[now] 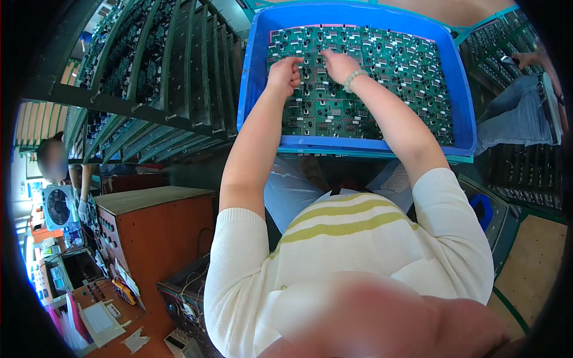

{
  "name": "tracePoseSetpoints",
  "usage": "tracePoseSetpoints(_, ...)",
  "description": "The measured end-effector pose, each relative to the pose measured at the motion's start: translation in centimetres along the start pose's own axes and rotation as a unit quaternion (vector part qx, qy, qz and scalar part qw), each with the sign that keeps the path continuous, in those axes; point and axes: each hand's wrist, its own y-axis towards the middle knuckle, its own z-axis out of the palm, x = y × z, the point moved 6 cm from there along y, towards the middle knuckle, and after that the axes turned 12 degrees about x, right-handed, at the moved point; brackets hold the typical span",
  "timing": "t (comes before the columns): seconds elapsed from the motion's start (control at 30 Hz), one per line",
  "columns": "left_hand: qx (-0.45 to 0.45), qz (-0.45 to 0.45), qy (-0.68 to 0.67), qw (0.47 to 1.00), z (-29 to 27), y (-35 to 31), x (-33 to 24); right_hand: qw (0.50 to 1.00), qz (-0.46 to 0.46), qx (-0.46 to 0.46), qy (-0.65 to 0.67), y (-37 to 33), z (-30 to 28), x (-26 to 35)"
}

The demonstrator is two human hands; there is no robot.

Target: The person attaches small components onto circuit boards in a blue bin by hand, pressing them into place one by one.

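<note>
Rows of green circuit boards (394, 77) with small dark displays, white connectors and black parts fill a large blue plastic bin (358, 145) in front of me. Over the boards at the left part of the bin is my left hand (284, 76), its fingers curled and pinched. My right hand (340, 65), with a pale beaded bracelet (353, 81) at its wrist, is a short way to the right, fingers pinched too. The fingertips of both hands face each other across a narrow stretch of boards. What they pinch is too small or hidden to tell.
Dark racks (179, 71) packed with boards rise at my left. An orange-brown cabinet (161, 227) and a bench with a yellow meter (123, 291) stand lower left, near another person and a fan (58, 206). At right, a person in jeans (516, 113) stands near another rack.
</note>
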Motion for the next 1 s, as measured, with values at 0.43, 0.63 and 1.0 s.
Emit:
tracePoseSetpoints(0.43,0.001,0.052,0.847,0.529,4.9,1.3,-0.4,0.984,0.16,0.051,-0.063,-1.2,-3.8,-6.0)
tracePoseSetpoints(0.63,-0.041,0.06,0.822,0.565,4.2,1.6,-1.2,0.986,0.151,0.052,-0.054,-0.8,-3.7,-6.5)
tracePoseSetpoints(1.0,0.007,0.021,0.861,0.509,5.5,1.8,-0.2,0.984,0.159,0.05,-0.059,-1.2,-3.9,-6.0)
